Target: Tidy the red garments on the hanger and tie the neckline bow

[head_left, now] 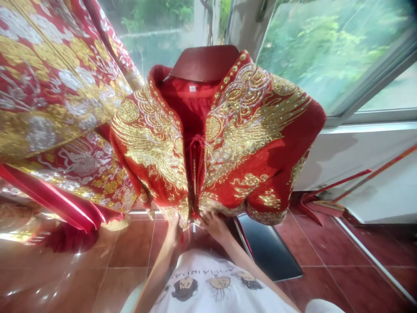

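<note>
Hands [213, 224] hold vertically hanging jacket [241, 150], front facing person.

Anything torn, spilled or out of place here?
Nothing stands out. The red jacket hangs on its hanger, with the left hand and right hand at its lower front; no spill or tear shows.

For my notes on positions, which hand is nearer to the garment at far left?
Left. The left hand, low on the jacket, is right of the garment; the right hand, also on the jacket, is farther right.
</note>
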`<state>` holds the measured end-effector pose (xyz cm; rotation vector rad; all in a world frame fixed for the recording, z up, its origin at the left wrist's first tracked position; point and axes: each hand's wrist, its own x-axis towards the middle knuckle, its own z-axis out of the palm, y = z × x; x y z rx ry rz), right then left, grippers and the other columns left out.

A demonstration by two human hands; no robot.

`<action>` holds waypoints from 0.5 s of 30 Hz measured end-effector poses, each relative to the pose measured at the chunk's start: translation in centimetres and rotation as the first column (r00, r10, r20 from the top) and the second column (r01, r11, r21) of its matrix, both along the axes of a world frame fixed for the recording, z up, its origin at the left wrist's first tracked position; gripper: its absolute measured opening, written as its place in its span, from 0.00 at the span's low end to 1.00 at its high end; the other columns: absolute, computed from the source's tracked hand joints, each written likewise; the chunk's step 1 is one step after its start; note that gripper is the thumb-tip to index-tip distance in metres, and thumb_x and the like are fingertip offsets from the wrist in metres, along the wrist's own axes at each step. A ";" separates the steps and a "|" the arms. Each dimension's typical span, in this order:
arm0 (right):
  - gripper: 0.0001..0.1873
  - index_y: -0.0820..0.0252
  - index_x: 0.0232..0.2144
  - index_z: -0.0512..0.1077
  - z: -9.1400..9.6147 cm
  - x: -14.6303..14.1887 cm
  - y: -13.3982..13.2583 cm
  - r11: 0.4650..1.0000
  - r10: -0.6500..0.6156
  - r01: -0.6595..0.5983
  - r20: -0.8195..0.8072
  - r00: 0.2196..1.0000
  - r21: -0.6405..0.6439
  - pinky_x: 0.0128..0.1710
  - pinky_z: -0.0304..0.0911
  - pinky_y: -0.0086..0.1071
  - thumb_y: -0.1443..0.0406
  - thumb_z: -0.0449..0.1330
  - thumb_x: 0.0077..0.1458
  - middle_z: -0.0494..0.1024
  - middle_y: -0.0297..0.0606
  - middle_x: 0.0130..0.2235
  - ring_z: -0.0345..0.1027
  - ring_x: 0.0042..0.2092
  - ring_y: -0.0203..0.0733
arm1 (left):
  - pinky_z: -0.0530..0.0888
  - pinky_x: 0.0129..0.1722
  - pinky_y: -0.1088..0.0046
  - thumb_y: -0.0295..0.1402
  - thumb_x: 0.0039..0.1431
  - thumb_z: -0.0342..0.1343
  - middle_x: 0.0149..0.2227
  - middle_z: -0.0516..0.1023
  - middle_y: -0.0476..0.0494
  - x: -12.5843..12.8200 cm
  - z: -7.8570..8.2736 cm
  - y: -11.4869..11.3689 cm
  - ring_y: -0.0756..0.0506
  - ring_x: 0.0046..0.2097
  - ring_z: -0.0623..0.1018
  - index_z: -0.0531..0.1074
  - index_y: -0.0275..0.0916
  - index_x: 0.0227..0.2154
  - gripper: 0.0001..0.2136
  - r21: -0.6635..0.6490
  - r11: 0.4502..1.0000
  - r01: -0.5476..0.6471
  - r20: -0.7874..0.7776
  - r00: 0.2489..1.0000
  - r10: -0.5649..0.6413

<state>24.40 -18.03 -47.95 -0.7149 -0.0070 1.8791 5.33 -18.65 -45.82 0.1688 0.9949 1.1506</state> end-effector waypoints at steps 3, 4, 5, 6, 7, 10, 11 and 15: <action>0.13 0.56 0.25 0.69 0.4 0.1 0.0 1.000 -0.004 0.004 0.007 1.000 0.002 0.47 0.66 0.38 0.64 0.71 0.42 0.78 0.32 0.35 0.73 0.41 0.39 | 0.78 0.34 0.67 0.44 0.43 0.71 0.38 0.79 0.41 0.9 0.5 -0.4 0.44 0.32 0.80 0.70 0.38 0.45 0.28 0.065 0.998 0.017 -0.037 0.999 -0.014; 0.13 0.57 0.25 0.70 0.6 0.0 -0.1 1.000 0.006 -0.006 0.015 1.000 0.003 0.46 0.67 0.37 0.65 0.71 0.41 0.78 0.32 0.33 0.73 0.39 0.38 | 0.77 0.34 0.68 0.44 0.43 0.71 0.38 0.79 0.41 1.3 0.7 -0.5 0.44 0.32 0.80 0.70 0.37 0.44 0.28 0.087 0.996 0.024 -0.049 0.999 -0.020; 0.13 0.57 0.26 0.70 0.9 -0.2 -0.2 1.000 0.020 -0.020 0.027 0.999 0.006 0.44 0.67 0.36 0.65 0.72 0.41 0.78 0.32 0.32 0.72 0.38 0.38 | 0.77 0.35 0.68 0.44 0.43 0.71 0.38 0.79 0.41 1.8 0.9 -0.7 0.44 0.34 0.80 0.71 0.37 0.44 0.27 0.111 0.993 0.030 -0.061 0.998 -0.023; 0.13 0.58 0.27 0.71 1.2 -0.4 -0.4 0.999 0.036 -0.036 0.041 0.999 0.011 0.42 0.67 0.34 0.65 0.72 0.40 0.78 0.33 0.32 0.72 0.37 0.37 | 0.77 0.37 0.69 0.43 0.43 0.71 0.39 0.80 0.41 2.2 1.1 -1.0 0.44 0.36 0.80 0.71 0.37 0.44 0.27 0.133 0.991 0.036 -0.075 0.997 -0.026; 0.14 0.59 0.27 0.71 1.7 -0.6 -0.5 0.998 0.053 -0.054 0.056 0.997 0.017 0.40 0.67 0.33 0.65 0.72 0.39 0.78 0.33 0.31 0.72 0.35 0.37 | 0.76 0.39 0.69 0.43 0.42 0.72 0.40 0.80 0.40 2.6 1.2 -1.2 0.43 0.37 0.80 0.72 0.37 0.44 0.26 0.150 0.988 0.045 -0.090 0.995 -0.031; 0.14 0.61 0.27 0.72 3.1 -1.1 -1.0 0.995 0.093 -0.098 0.105 0.990 0.037 0.36 0.66 0.32 0.65 0.73 0.39 0.76 0.34 0.28 0.70 0.31 0.37 | 0.76 0.41 0.66 0.40 0.39 0.73 0.37 0.80 0.38 3.8 1.3 -1.7 0.42 0.36 0.80 0.74 0.34 0.38 0.24 0.162 0.983 0.082 -0.144 0.988 -0.059; 0.14 0.62 0.27 0.72 3.6 -1.1 -1.1 0.994 0.096 -0.102 0.120 0.988 0.044 0.36 0.66 0.32 0.64 0.72 0.39 0.76 0.34 0.27 0.70 0.30 0.36 | 0.75 0.40 0.66 0.39 0.38 0.74 0.35 0.80 0.38 4.1 1.2 -1.8 0.42 0.35 0.80 0.75 0.34 0.36 0.23 0.156 0.984 0.090 -0.162 0.985 -0.065; 0.15 0.61 0.26 0.71 5.0 -0.9 -1.3 0.996 0.048 -0.061 0.176 0.983 0.072 0.38 0.66 0.31 0.65 0.73 0.36 0.76 0.33 0.29 0.70 0.32 0.36 | 0.75 0.43 0.65 0.40 0.36 0.74 0.36 0.80 0.38 4.9 0.6 -2.0 0.41 0.37 0.80 0.75 0.35 0.35 0.23 0.125 0.990 0.067 -0.217 0.975 -0.039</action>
